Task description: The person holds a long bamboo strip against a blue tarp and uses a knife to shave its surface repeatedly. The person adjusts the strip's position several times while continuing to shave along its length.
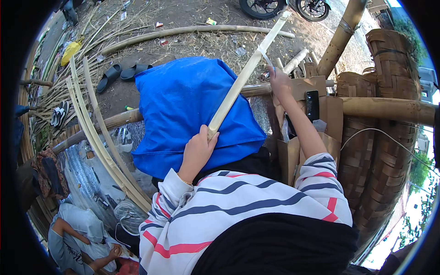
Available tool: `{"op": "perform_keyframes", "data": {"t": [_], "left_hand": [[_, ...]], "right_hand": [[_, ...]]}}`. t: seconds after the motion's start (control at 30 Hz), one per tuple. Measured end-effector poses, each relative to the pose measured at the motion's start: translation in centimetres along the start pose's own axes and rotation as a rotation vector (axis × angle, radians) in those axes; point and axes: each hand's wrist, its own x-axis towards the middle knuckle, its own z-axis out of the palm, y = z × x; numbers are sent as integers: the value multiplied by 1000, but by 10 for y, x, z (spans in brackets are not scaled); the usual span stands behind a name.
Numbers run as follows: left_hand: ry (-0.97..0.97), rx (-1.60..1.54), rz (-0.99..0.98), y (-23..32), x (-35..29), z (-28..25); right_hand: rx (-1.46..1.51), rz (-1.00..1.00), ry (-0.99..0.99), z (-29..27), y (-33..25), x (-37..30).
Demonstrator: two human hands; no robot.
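My left hand (198, 149) grasps the near end of a pale strip (238, 86), fingers wrapped around it and the thumb along its right side. The strip lies ahead of this hand, beginning in its grip and running outward over the blue cloth (188, 98) that covers my lap. Its long axis slants from lower left to upper right; the far end points away from me and to my right, reaching past the cloth toward the wheel (261, 6) of a parked motorbike. The strip is nearly straight and well longer than my hand. My right hand (280, 85) is just right of the strip, past its middle, clenched around a knife (265, 55) whose handle my fingers mostly hide. The blade reaches up and left from my fist and crosses the strip; I cannot tell how deep its edge sits. Beyond the cloth a pole (121, 119) runs sideways. Near my right forearm are a phone (312, 105) and some cardboard (288, 158), with woven rolls (392, 73) farther right. To my left, more long slats (98, 142) lean past the pole, and a person (82, 238) sits at lower left.
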Motion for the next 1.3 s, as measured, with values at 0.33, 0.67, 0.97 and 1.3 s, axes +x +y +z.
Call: {"op": "perform_keyframes", "data": {"t": [0.33,0.67,0.97,1.3], "left_hand": [[-5,-39,6,-1,1,1],[8,-30,5,-2,-1,1],[8,-11,24,-1,-2,1],[10,-16,21,-2,-5,1]], "right_hand": [[24,502,132,-9,24,37],[124,-125,-234,-6,-79,-18],[-29,81,-7,7,-33,5],[-25,58,14,2,-18,6]]}}
